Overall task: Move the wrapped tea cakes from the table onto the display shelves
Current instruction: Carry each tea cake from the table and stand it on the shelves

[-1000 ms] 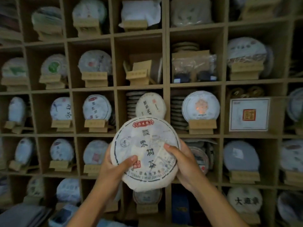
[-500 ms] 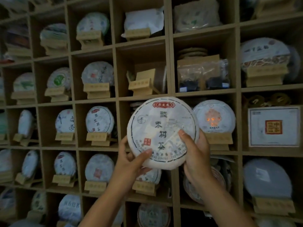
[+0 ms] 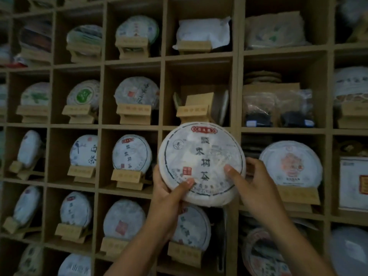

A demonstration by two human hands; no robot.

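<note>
- One wrapped tea cake (image 3: 202, 163), white paper with a red label and dark characters, is held upright and face-out in front of the display shelves (image 3: 163, 58), overlapping the compartment just below the one with the empty stand.
- Two hands hold it: the left hand (image 3: 169, 193) is clamped on its lower left rim, thumb across the face; the right hand (image 3: 252, 180) grips its right edge, thumb pressed on the front.
- One empty wooden stand (image 3: 194, 108) sits in the compartment directly above the cake; a flat pale piece leans behind it.
- At least a dozen other wrapped cakes stand on wooden stands in the surrounding cubbies; the far ones are too blurred to count exactly.
- One cake with an orange motif (image 3: 290, 164) stands just right of the right hand, with one shelf upright between it and the held cake.
- One more cake (image 3: 192, 226) stands below, partly hidden by the left wrist.
- Two clear bags of dark tea (image 3: 278, 108) sit upper right, with a stack of unwrapped cakes above them.
</note>
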